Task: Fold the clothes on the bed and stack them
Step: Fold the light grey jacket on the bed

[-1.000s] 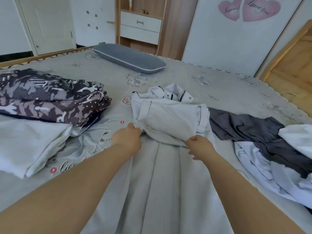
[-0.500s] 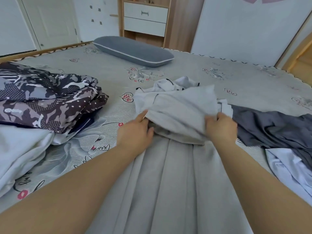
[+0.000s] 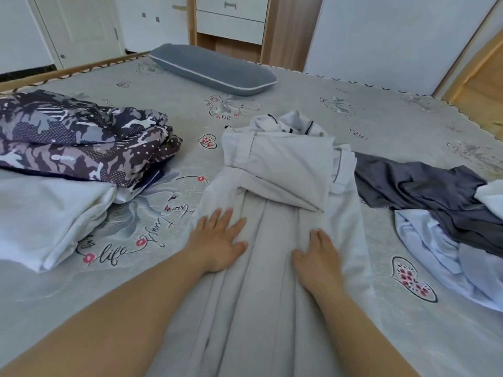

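From my feed the only writing I can make out is on the printed bedsheet (image 3: 299, 85): the cursive word "life" (image 3: 113, 253) stands in dark script beside a small red heart, near the folded white garment (image 3: 49, 216) at the left. More looping script runs up the sheet from there toward the left hand (image 3: 217, 240), but I cannot read it, and the tiny lettering under the flower print (image 3: 231, 107) further up the bed is too small to tell.
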